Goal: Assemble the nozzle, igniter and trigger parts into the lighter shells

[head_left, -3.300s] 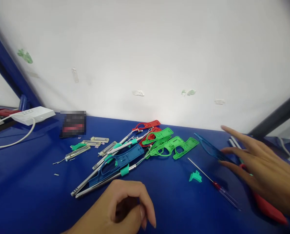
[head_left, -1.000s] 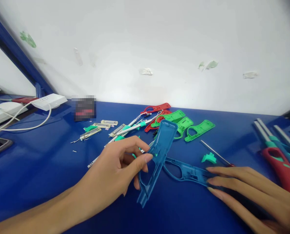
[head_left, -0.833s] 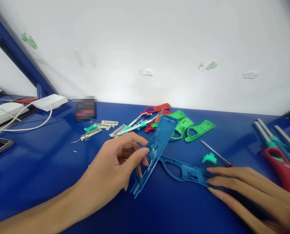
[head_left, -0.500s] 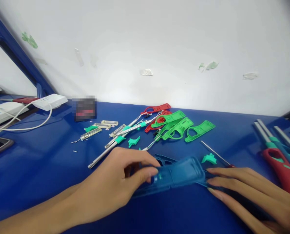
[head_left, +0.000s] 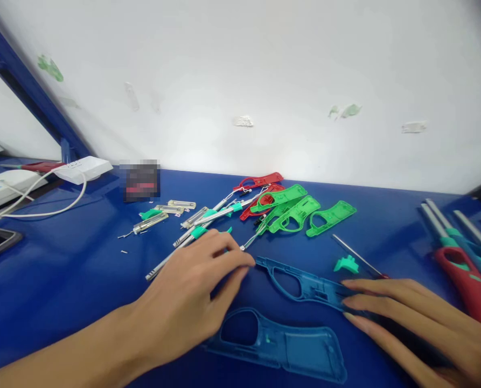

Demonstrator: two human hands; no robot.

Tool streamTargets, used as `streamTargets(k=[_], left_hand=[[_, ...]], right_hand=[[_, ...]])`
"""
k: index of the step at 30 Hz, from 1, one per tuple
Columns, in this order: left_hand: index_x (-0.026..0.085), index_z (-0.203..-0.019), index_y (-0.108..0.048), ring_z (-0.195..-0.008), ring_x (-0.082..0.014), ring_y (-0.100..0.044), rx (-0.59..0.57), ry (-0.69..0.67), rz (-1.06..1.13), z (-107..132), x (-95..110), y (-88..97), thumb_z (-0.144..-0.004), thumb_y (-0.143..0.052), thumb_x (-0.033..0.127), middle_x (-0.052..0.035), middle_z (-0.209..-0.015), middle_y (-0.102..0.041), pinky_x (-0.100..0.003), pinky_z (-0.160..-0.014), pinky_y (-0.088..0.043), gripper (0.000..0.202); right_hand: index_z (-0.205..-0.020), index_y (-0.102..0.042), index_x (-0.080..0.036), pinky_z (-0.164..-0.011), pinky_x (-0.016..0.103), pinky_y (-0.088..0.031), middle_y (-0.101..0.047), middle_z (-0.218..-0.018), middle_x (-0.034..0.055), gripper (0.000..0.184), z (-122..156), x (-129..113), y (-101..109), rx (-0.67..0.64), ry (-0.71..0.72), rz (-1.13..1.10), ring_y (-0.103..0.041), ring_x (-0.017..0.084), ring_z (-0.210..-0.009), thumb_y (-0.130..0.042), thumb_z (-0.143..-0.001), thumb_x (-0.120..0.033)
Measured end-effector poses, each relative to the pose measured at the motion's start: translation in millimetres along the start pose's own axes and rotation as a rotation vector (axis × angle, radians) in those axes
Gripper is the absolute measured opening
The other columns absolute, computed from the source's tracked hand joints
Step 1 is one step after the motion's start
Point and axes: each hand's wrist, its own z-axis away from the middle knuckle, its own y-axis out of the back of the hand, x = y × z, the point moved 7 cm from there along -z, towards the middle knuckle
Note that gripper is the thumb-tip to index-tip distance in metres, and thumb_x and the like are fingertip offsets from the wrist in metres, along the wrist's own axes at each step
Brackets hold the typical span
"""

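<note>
The counter [head_left: 62, 280] has a smooth blue covering with a soft sheen. Beneath the left hand [head_left: 183, 307] lies a blue shell [head_left: 288, 345] of translucent, glossy plastic; light passes through its flat panel. Under the fingertips of the right hand [head_left: 418, 323] the second blue shell [head_left: 300, 280] is the same shiny moulded plastic (ribbed on its inner face). Beyond the left fingers, the green shells [head_left: 300, 213] and red shells [head_left: 260, 186] are bright, smooth plastic, and the thin tubes [head_left: 208, 221] among them look like polished metal. The screwdriver [head_left: 355, 253] by the right fingertips has a bare, shiny metal shaft.
</note>
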Motion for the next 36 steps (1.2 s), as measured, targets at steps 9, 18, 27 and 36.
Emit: streamTargets(k=[9,18,27,36], left_hand=[[0.02,-0.127,-0.092,-0.112,-0.0407,-0.093,-0.063,0.115,-0.342,5,-19,-5.8,-0.12,-0.069,0.02,-0.0147,-0.121,-0.092,-0.04,-0.06,-0.07,0.024],[0.026,-0.122,-0.08,-0.097,-0.0325,-0.091,-0.074,0.192,-0.364,5,-24,-8.1,-0.119,-0.058,0.021,-0.0076,-0.109,-0.092,-0.036,-0.065,-0.059,0.023],[0.027,-0.139,-0.077,-0.101,-0.0321,-0.094,0.02,0.259,-0.288,7,-26,1.0,-0.122,-0.05,0.024,-0.009,-0.127,-0.098,-0.04,-0.073,-0.062,0.031],[0.031,-0.151,-0.071,-0.088,-0.0202,-0.084,-0.035,0.314,0.011,7,-8,7.8,-0.133,-0.042,0.028,0.0035,-0.103,-0.085,-0.036,-0.093,-0.07,0.033]], right_hand=[[-0.185,-0.076,-0.048,-0.128,0.045,-0.08,-0.082,-0.176,-0.0089,0.054,-23,-21,2,-0.02,0.179,0.131,-0.092,0.027,-0.142,-0.068,-0.133,-0.037],[-0.182,-0.078,-0.046,-0.126,0.052,-0.081,-0.084,-0.174,-0.0044,0.052,-15,-20,2,-0.063,0.167,0.137,-0.092,0.034,-0.143,-0.07,-0.132,-0.041],[-0.152,-0.095,-0.043,-0.115,0.062,-0.085,-0.094,-0.143,0.0047,0.036,-18,-15,6,0.071,-0.074,-0.016,-0.091,0.046,-0.141,-0.089,-0.121,-0.059],[-0.138,-0.091,-0.037,-0.109,0.06,-0.084,-0.089,-0.137,0.0091,0.046,-18,-13,10,0.167,-0.168,-0.089,-0.088,0.047,-0.14,-0.091,-0.115,-0.077]])
